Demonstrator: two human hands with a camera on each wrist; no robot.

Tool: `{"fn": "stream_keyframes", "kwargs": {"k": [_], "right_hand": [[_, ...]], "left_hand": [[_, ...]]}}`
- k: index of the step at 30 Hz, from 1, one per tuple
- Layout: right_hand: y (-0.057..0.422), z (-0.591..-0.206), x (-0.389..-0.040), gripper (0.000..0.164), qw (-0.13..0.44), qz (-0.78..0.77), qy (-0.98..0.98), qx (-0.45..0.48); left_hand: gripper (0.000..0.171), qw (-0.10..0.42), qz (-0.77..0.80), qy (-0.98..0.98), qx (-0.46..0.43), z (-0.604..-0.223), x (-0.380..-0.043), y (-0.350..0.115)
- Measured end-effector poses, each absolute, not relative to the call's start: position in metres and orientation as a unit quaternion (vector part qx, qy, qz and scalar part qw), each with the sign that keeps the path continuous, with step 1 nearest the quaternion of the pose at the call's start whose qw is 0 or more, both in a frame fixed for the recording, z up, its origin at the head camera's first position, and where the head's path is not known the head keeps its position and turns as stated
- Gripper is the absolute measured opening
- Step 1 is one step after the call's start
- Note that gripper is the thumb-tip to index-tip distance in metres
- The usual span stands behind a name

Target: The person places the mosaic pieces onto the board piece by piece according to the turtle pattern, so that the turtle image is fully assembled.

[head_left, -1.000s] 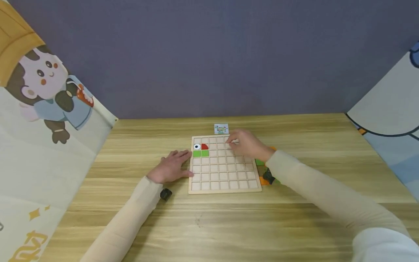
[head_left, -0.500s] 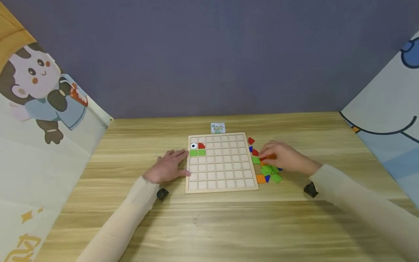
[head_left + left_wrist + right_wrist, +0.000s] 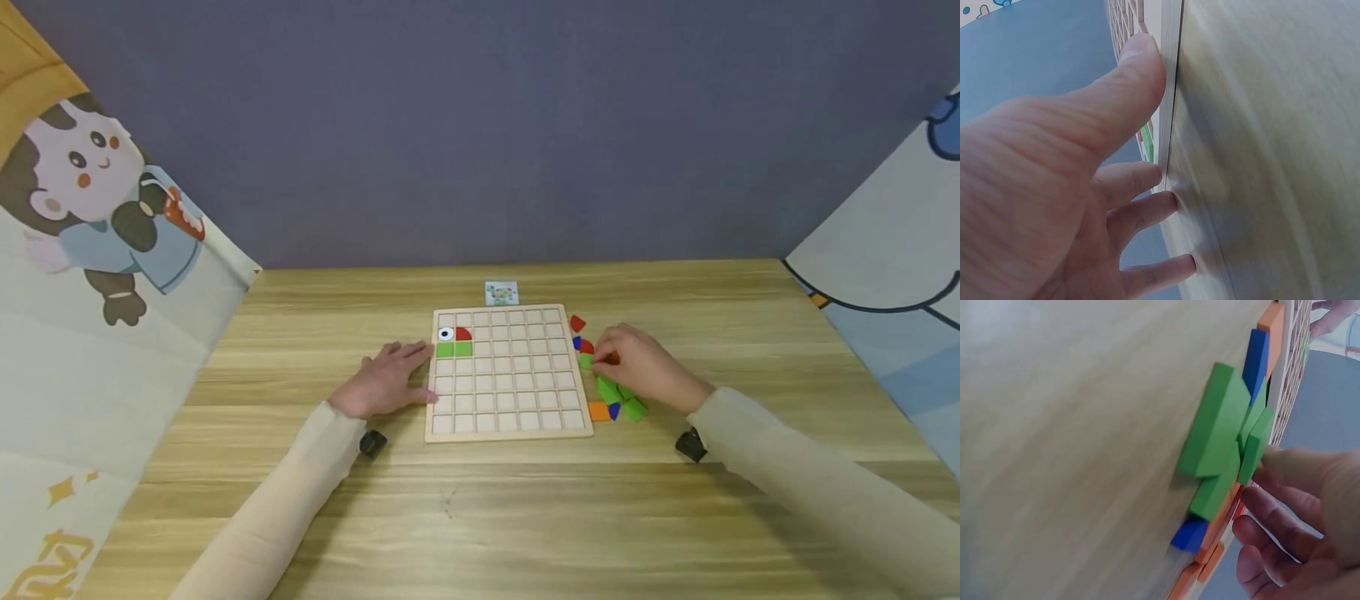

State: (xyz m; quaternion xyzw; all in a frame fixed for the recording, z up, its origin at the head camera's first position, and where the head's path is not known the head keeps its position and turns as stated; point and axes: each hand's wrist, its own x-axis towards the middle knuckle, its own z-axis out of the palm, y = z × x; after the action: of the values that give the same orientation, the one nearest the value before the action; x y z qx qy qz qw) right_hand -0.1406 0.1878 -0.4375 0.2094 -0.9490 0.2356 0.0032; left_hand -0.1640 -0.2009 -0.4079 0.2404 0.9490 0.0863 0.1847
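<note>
A wooden grid board (image 3: pixel 509 436) lies flat on the table. On its upper left sit an eye tile (image 3: pixel 446 333), a red quarter-round tile (image 3: pixel 462 333) and two green square tiles (image 3: pixel 454 349). My left hand (image 3: pixel 386 382) rests at the board's left edge, fingers spread and thumb on the rim. In the left wrist view its fingertips meet the tabletop beside that edge. My right hand (image 3: pixel 645 365) is over the loose tiles right of the board, thumb and fingers bent close to a green tile (image 3: pixel 1257 447). I cannot tell whether they pinch one.
Green tiles (image 3: pixel 634 409), an orange tile (image 3: pixel 598 412), blue pieces (image 3: pixel 614 411) and a red piece (image 3: pixel 577 323) lie loose along the board's right side, some overlapping. A small picture card (image 3: pixel 501 292) lies behind the board. A dark wall (image 3: pixel 510 133) rises at the table's back.
My right hand has gone from above the board's upper right to the loose tiles, then shifted slightly left there. The left hand stays at the board's edge.
</note>
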Motion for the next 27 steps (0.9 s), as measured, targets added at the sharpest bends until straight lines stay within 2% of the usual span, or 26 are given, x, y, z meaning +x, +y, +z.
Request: {"fn": "stream_keyframes", "kwargs": {"k": [6, 18, 27], "right_hand": [[0.1841, -0.4382, -0.1451, 0.024, -0.008, 0.236, -0.954, 0.185], [0.1812, -0.4385, -0.1472, 0.020, -0.017, 0.243, -0.955, 0.172], [0.1824, -0.4314, -0.1468, 0.021, 0.038, 0.273, -0.941, 0.197]], "left_hand": [[0.086, 0.181, 0.082, 0.949, 0.245, -0.4085, -0.1652, -0.2002], [0.086, 0.182, 0.089, 0.950, 0.236, -0.4079, -0.1633, -0.1999], [0.086, 0.184, 0.088, 0.950, 0.235, -0.4091, -0.1635, -0.1997]]}}
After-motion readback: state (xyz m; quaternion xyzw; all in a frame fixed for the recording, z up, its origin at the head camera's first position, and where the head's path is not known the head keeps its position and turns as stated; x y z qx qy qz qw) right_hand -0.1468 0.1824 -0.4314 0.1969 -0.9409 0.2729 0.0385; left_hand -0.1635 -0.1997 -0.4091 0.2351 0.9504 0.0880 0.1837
